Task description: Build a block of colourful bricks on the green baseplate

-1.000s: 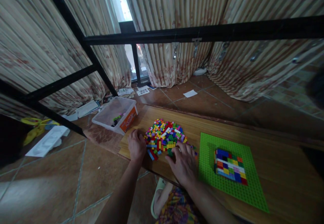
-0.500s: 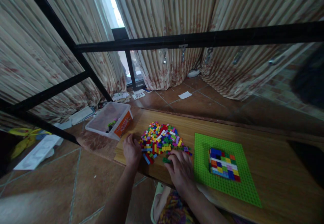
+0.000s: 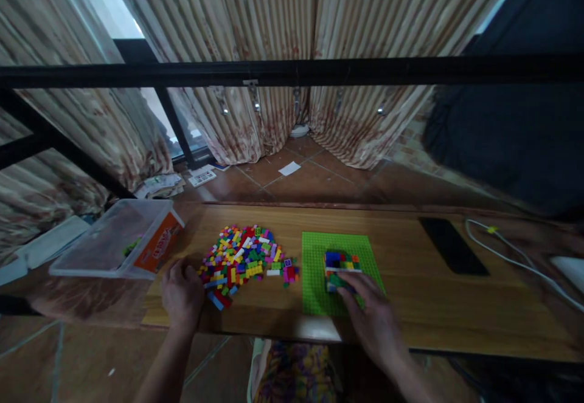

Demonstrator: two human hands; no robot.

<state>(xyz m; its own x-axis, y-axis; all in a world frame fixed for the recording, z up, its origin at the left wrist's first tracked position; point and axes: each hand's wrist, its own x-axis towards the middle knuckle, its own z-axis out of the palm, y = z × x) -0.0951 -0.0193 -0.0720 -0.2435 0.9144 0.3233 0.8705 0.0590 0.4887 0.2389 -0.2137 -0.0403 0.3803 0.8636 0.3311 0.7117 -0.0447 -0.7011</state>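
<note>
I rest my left hand (image 3: 182, 293) flat and empty on the counter (image 3: 456, 306), just left of the loose brick pile (image 3: 241, 257). On the green baseplate (image 3: 314, 269), my right hand (image 3: 371, 318) pinches a green brick onto the block stack (image 3: 340, 262); press squarely.

No lettering in the frame can be read. At centre left, the clear plastic bin (image 3: 114, 242) carries an orange label (image 3: 157, 250) with white and red print, too blurred and too steeply angled to make out. Behind it, on the tiled floor left of centre, a white sheet (image 3: 202, 178) bears dark marks resembling a printed code, too small to decipher. Papers (image 3: 157, 185) beside it show only illegible grey print.
</note>
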